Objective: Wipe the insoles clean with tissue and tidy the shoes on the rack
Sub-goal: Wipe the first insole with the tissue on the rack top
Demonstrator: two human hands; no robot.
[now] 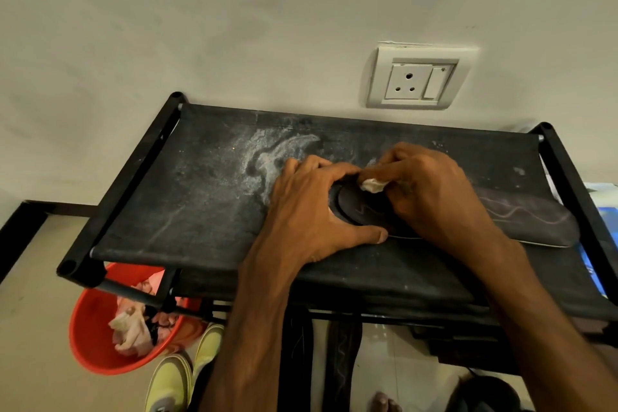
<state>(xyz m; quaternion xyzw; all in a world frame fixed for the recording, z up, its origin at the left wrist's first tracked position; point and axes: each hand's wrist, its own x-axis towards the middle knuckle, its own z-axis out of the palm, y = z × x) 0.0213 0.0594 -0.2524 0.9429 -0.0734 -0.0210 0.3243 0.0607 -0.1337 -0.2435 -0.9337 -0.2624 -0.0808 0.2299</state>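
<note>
A pale wall (200, 27) fills the upper half of the view, and against it stands the black shoe rack (83, 264). Its top shelf (200, 211) is a sheet of dark fabric smeared with whitish dust, thickest just left of the hands. On the tiled floor (33, 328) at the rack's left corner sits a red bucket (90, 338) holding crumpled pinkish scraps. Beside the bucket, partly under the rack, is a pair of yellow shoes (174, 381).

A dark insole (521, 221) lies flat on the top shelf, running from the middle out toward the right rail, with a faint wavy line on its surface. The left hand (311, 211) rests over the insole's near end, its grip apart – fingers and thumb are spread and pressed down around the rounded tip. The right hand (431, 191) lies over the insole just beside it, its grip clamped on a small wad of white tissue (373, 185) – the wad is pinched at the fingertips and touches the insole between the two hands.

A white wall socket (416, 78) sits above the rack's back rail.
</note>
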